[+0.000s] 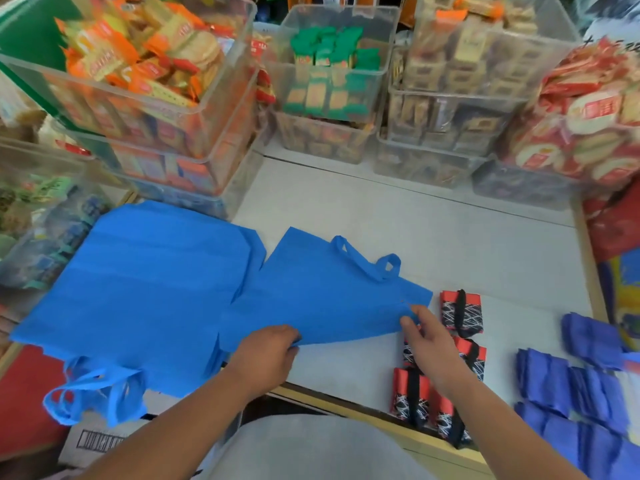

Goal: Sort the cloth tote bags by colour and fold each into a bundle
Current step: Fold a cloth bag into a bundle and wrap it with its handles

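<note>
One blue tote bag (pixel 322 299) lies flat mid-counter (pixel 415 220), handles toward the far edge. The left hand (pixel 268 353) has its grip pinched on the bag's near edge, and the right hand (pixel 427 336) has its grip pinched on the bag's right corner. A stack of blue bags (pixel 138 282) covers the counter's left side, handles hanging off the front edge; red-and-black bundles (pixel 462 310) sit by the right hand near the front edge, purple bundles (pixel 571 382) at the right edge, snack bins (pixel 332 69) along the back edge.
</note>
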